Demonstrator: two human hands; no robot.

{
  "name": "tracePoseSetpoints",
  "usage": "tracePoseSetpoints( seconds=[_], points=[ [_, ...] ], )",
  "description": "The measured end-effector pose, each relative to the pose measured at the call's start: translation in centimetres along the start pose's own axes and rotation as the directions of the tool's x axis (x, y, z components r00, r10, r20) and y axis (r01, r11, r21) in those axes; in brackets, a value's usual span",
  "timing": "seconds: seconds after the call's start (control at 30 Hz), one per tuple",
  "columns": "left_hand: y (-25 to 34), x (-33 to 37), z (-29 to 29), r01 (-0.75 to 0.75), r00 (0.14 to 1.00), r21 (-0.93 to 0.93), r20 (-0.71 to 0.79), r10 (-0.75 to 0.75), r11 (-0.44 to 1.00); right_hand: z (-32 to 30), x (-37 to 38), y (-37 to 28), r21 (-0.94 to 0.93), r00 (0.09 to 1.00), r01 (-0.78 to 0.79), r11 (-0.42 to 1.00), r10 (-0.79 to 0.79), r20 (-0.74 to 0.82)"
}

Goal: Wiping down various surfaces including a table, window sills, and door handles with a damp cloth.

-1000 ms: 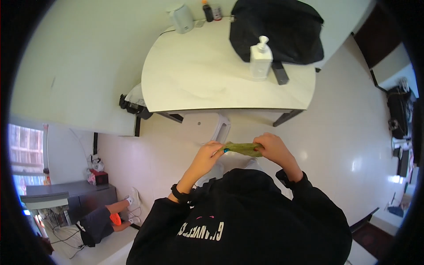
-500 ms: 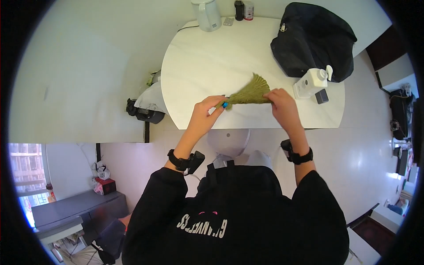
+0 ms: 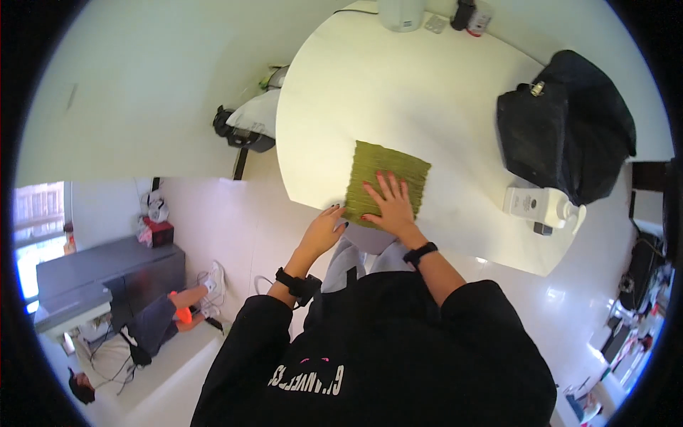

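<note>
A square olive-green cloth [image 3: 371, 171] with a crinkled, ribbed surface lies spread out at the near edge of the white table [image 3: 334, 92]. Flat on its near right part rests my right hand [image 3: 391, 206], fingers spread, pressing on the fabric. Beside the cloth's near left corner is my left hand [image 3: 325, 229], its thumb and fingertips apart around that corner. Whether those fingertips touch the fabric is hard to make out.
On the table's right stand a black bag [image 3: 569, 128], a white pump bottle [image 3: 537, 205] and a small dark box [image 3: 543, 228]. A pale kettle [image 3: 400, 14] and small containers [image 3: 469, 16] are at the back. Another person [image 3: 167, 320] is at the lower left.
The cloth was bunched into a fan shape and held up between both hands; now it lies flat. My right hand has let go and spread on it. The view has turned.
</note>
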State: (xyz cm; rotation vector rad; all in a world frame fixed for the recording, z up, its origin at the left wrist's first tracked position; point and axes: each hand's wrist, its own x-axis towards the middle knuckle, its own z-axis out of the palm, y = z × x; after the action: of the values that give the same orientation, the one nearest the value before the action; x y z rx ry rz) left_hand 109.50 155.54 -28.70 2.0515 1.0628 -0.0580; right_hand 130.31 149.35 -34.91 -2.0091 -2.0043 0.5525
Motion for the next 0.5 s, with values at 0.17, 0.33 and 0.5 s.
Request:
tracePoseSetpoints(
  seconds=[0.17,0.33,0.5],
  points=[
    [-1.5,-3.4,-1.0,0.136,0.981,-0.068,-0.128,-0.144,0.988,-1.4,-7.3,9.5,-0.229,0.971,-0.233,0.945,0.211,-0.117],
    [-4.5,-9.7,0.0,0.267,0.926,-0.199,-0.216,-0.308,0.943,-2.6,-8.1,12.3,-0.287,0.891,-0.454,0.844,0.425,-0.160],
    [-6.4,-14.6,-1.7,0.322,0.897,-0.286,-0.211,-0.387,0.902,0.3,-2.7,7.3,-0.373,0.779,-0.626,0.685,0.569,-0.262]
  ],
)
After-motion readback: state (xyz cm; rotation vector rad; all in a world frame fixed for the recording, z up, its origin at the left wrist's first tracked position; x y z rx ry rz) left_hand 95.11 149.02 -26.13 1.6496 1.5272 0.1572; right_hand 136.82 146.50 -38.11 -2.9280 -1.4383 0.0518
